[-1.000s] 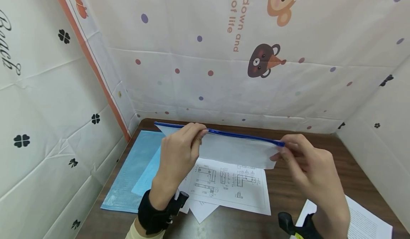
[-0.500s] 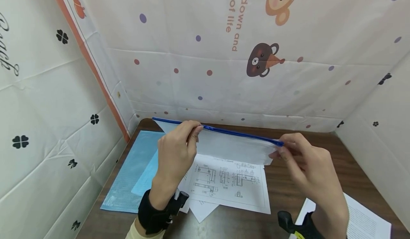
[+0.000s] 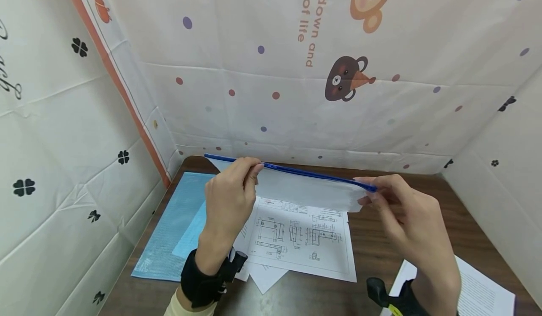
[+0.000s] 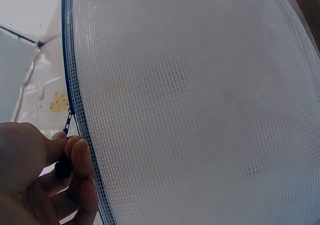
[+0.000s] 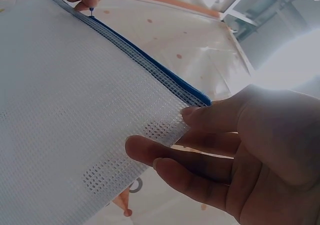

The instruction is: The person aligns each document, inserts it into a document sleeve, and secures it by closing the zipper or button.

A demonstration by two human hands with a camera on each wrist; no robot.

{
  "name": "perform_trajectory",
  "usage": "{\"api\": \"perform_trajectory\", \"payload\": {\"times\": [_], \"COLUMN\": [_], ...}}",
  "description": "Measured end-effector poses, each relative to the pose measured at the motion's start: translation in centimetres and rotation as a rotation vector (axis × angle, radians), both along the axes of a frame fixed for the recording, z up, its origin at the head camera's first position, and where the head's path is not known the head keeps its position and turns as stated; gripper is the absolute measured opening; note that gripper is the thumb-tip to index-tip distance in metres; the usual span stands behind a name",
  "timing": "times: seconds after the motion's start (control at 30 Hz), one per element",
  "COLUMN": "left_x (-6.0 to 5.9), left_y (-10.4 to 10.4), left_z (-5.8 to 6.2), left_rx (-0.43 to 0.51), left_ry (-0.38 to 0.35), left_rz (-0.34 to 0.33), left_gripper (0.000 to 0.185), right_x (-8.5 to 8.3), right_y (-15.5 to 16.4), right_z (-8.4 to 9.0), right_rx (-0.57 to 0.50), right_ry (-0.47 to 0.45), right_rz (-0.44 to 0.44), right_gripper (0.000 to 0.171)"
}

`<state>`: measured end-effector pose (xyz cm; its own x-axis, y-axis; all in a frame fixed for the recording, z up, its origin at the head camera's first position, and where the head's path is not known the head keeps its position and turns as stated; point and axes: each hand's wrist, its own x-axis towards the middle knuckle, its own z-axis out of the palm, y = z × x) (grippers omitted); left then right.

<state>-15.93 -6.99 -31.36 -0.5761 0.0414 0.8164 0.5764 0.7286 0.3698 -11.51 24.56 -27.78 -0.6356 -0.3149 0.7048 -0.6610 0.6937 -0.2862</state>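
Observation:
A translucent white mesh zipper pouch (image 3: 309,189) with a blue zipper edge (image 3: 313,172) is held up over the table. My left hand (image 3: 230,198) pinches the zipper pull (image 4: 67,122) at the pouch's top edge, left of its middle. At the pouch's upper right corner, my right hand (image 3: 408,222) grips the end of the zipper between thumb and fingers; two of its fingers (image 5: 195,172) lie lower, beside the mesh. Below the pouch lies a white sheet with technical drawings (image 3: 296,245), its upper part covered by the pouch in the head view.
Left on the wooden table (image 3: 322,297) lies a blue mesh pouch (image 3: 163,240), with a lighter blue sheet (image 3: 190,238) partly over it. Another white paper (image 3: 266,276) sticks out under the drawing. Printed pages (image 3: 482,288) lie at front right. Patterned cloth (image 3: 271,109) walls surround the table.
My left hand has slid a little left along the zipper with the pull. The pouch's lower edge has risen slightly, showing more of the drawing. My right hand stays at the corner.

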Motion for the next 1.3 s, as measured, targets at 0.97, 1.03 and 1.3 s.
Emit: {"api": "perform_trajectory", "payload": {"times": [0.97, 1.03, 1.3], "left_x": [0.10, 0.14, 0.11], "left_y": [-0.74, -0.76, -0.75], "left_z": [-0.36, -0.36, -0.27], "left_rx": [0.022, 0.023, 0.024], "left_ry": [-0.010, -0.011, -0.012], "left_rz": [0.058, 0.058, 0.051], "left_gripper": [0.019, 0.019, 0.020], "right_x": [-0.24, -0.25, -0.44], "right_y": [0.75, 0.82, 0.86], "right_z": [-0.48, -0.53, -0.39], "right_rx": [-0.164, -0.195, -0.274], "right_ry": [0.095, 0.094, 0.085], "right_rz": [-0.203, -0.226, -0.284], "right_gripper": [0.025, 0.025, 0.022]}}
